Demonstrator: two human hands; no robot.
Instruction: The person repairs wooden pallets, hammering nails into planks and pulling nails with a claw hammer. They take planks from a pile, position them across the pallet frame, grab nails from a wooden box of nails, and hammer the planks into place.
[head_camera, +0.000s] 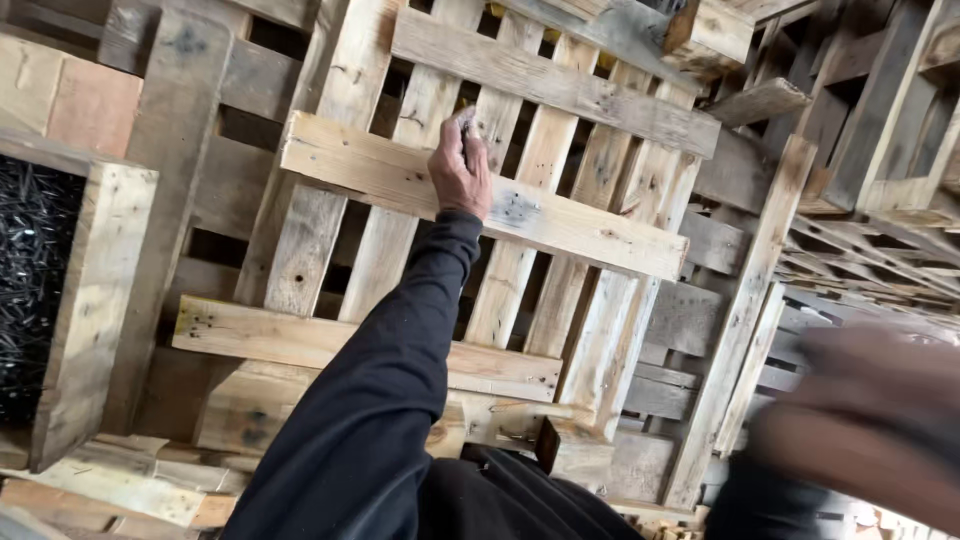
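The right hand (880, 420) is showing only as a motion blur at the lower right, so its fingers and grip are not readable. The left hand (459, 165) is closing over a small grey object (466, 122), too hidden to identify. The wooden crate (95, 290) of dark nails (30, 290) is running off the left edge.

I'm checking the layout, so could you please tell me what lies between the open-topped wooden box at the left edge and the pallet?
In the head view, an upright dark plank stands between the wooden box and the pallet.
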